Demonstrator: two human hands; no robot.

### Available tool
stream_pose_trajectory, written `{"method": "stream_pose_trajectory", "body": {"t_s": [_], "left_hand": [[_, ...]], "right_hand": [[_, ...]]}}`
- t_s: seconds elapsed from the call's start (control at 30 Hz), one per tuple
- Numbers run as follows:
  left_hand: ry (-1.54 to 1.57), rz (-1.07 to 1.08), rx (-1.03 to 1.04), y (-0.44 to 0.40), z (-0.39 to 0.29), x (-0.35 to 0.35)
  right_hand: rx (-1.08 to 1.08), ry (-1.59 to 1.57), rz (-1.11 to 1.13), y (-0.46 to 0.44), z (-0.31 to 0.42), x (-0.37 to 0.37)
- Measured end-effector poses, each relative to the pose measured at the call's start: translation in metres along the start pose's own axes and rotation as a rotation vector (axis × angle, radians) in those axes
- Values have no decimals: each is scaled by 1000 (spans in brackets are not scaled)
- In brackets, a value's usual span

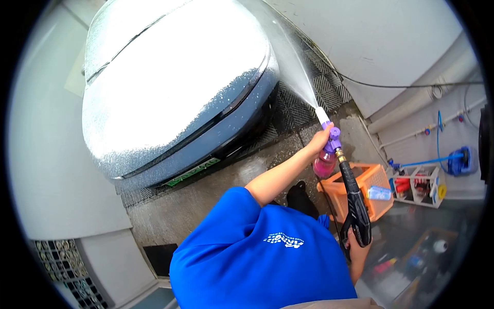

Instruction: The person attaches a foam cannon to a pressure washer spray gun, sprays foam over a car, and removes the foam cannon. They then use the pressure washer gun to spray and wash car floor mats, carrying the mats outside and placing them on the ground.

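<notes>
My left hand [321,140] is closed around the purple-and-white foam cannon [334,135], just behind its white nozzle. Below that hand hangs the cannon's bottle of pink liquid [324,165]. A brass fitting joins the cannon to a black pressure washer gun [354,198]. At the gun's rear handle my right hand [357,247] is wrapped, its fingers partly hidden by the grip. White spray [303,87] fans out of the nozzle along the side of a blue-grey car [226,129]. Thick white foam [175,72] covers most of the car's upper surface.
An orange plastic crate [378,203] stands beside the gun, near a grey rack [435,193] of bottles. A blue container [461,160] sits by the wall. Dark grated tiles [296,105] line the floor by the car. A black hose [401,85] runs along the wall.
</notes>
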State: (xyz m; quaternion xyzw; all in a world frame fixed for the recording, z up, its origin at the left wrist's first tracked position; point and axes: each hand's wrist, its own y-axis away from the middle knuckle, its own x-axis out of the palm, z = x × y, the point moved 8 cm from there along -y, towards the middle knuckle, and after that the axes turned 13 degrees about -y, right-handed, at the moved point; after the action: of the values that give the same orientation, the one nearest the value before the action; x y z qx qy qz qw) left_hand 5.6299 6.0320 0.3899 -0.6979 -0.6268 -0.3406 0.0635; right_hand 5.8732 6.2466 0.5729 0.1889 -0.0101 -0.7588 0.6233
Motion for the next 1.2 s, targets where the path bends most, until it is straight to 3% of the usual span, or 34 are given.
{"method": "stream_pose_trajectory", "body": {"t_s": [0.07,0.27,0.43,0.53,0.57,0.63,0.73,0.77,0.87,0.93,1.0,1.07,1.2], "left_hand": [[-3,-8,-185,22,71,-32],[-52,-6,-390,165,193,-136],[15,19,-451,284,280,-192],[58,31,-396,355,311,-221],[93,-5,-411,392,302,-226],[129,-13,-367,460,303,-242],[94,-70,-302,562,312,-278],[-2,-150,-246,591,297,-285],[-68,-142,-221,635,311,-290],[-59,-29,-211,669,298,-274],[-141,1,-222,714,280,-265],[-151,206,-281,759,270,-262],[-206,173,42,815,266,-313]], "right_hand": [[95,4,-42,50,-26,29],[306,-15,-223,215,-138,94],[356,26,-222,336,-179,124],[293,104,-481,418,-187,128],[293,96,-489,443,-197,126],[219,210,-186,482,-217,138],[244,211,-38,560,-274,128],[135,196,-65,585,-291,124],[241,-23,-225,659,-338,115],[280,-75,-240,714,-357,129],[44,-62,-421,780,-374,139],[81,-127,-422,835,-376,171],[195,-138,-436,936,-435,221]]}}
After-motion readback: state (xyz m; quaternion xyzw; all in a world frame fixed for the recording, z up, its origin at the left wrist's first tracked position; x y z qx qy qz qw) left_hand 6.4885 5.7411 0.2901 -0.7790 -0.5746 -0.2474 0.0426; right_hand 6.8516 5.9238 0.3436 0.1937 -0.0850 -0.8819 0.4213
